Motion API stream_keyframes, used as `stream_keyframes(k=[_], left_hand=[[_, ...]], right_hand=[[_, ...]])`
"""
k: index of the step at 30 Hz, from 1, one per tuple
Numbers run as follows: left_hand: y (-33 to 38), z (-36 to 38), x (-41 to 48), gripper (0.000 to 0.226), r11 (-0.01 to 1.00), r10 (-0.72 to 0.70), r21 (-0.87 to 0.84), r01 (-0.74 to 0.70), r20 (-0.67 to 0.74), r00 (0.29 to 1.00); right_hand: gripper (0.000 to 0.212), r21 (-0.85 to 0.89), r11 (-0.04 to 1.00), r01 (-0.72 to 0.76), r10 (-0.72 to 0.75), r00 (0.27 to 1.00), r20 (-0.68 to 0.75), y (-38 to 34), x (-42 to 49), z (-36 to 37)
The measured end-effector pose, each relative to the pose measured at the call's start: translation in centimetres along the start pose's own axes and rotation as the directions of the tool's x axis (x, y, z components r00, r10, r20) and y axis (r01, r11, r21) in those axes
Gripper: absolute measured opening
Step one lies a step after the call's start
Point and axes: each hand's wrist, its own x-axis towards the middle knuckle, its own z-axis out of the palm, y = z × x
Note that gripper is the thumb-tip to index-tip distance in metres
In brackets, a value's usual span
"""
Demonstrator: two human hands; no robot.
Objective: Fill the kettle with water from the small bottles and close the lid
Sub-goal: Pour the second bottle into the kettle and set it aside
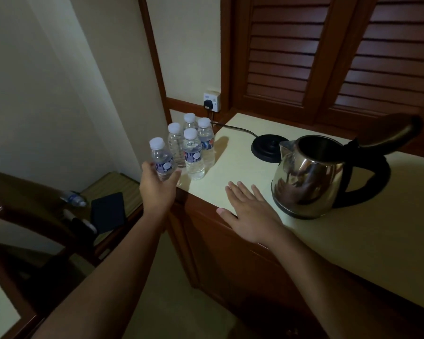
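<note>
Step in hand, as we judge it: taking the first bottle (162, 160) to the kettle (311, 177). Our left hand (157, 189) curls round the bottle's lower half, thumb one side and fingers the other, well left of the kettle at the worktop (353, 241) corner. We cannot tell whether it stands or is already lifted. Its white cap (157, 143) is on, so it must be unscrewed before pouring. Best to hold low and firm without crushing the thin wall, then bring the neck right over the kettle's mouth. Our right hand (250, 216) lies flat, fingers spread, holding nothing, on the worktop edge just left of the kettle and free to take the cap. The kettle's lid (397, 133) is tipped up and back, the mouth open. It sits off its base (264, 148), which lies just behind-left of it. Four more bottles (194, 148) cluster farther left of the kettle.
</note>
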Motion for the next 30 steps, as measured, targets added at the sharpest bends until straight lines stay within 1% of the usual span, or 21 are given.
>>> stream_keyframes(k=[2,4,7,9,11,14,16,17,19,21,24,26,28,30], left_hand=[[0.2,-0.6,-1.5,0.041,0.998,-0.002,-0.069,0.003,0.02,1.0],[0.2,-1.1,-3.4,0.044,0.995,0.021,-0.097,-0.015,0.061,0.998],[0.4,-1.2,-5.9,0.052,0.992,0.099,-0.097,-0.082,0.18,0.979],[0.6,-0.7,-7.0,0.056,0.983,0.173,-0.114,-0.147,0.274,0.946],[1.4,0.1,-8.0,0.057,0.973,0.221,-0.138,-0.183,0.348,0.911],[2.8,2.0,-9.4,0.054,0.958,0.28,-0.184,-0.221,0.429,0.859],[3.6,3.5,-10.5,0.052,0.946,0.316,-0.221,-0.236,0.482,0.817],[3.9,4.1,-11.1,0.053,0.943,0.325,-0.243,-0.228,0.511,0.796],[4.4,5.4,-12.4,0.053,0.937,0.337,-0.283,-0.206,0.57,0.749],[4.4,6.6,-13.5,0.052,0.935,0.346,-0.296,-0.197,0.626,0.699],[4.4,8.1,-14.4,0.056,0.936,0.351,-0.275,-0.22,0.669,0.655],[4.8,9.0,-14.5,0.059,0.937,0.349,-0.273,-0.22,0.681,0.644],[5.1,9.5,-14.5,0.058,0.94,0.34,-0.276,-0.201,0.711,0.615],[5.2,9.7,-14.5,0.059,0.948,0.317,-0.269,-0.17,0.747,0.584]], right_hand=[[0.076,0.034,0.999,0.003,-0.002,1.0,-0.027,0.2,-0.2,0.0],[0.072,0.106,0.994,0.012,-0.003,0.996,-0.089,0.3,-0.5,0.0],[0.061,0.259,0.965,0.045,0.029,0.961,-0.275,0.3,-1.4,-0.1],[0.051,0.387,0.92,0.055,0.108,0.916,-0.386,0.2,-2.5,-0.4],[0.042,0.528,0.844,0.094,0.199,0.859,-0.471,0.0,-3.8,-0.8],[0.038,0.608,0.774,0.175,0.288,0.758,-0.585,0.0,-5.9,-2.1],[0.04,0.636,0.739,0.224,0.319,0.715,-0.623,0.1,-7.1,-4.1],[0.041,0.632,0.739,0.235,0.315,0.709,-0.631,0.3,-7.6,-5.2],[0.045,0.597,0.776,0.203,0.283,0.733,-0.618,0.7,-8.7,-7.3],[0.049,0.543,0.828,0.139,0.253,0.771,-0.584,1.6,-9.5,-8.8],[0.049,0.408,0.912,0.036,0.229,0.781,-0.581,3.5,-10.5,-9.8],[0.042,0.344,0.939,-0.018,0.228,0.78,-0.583,4.5,-11.0,-10.5],[0.034,0.297,0.954,-0.046,0.226,0.762,-0.607,5.1,-11.1,-11.2],[0.033,0.261,0.963,-0.061,0.215,0.758,-0.616,5.3,-11.1,-11.5]])
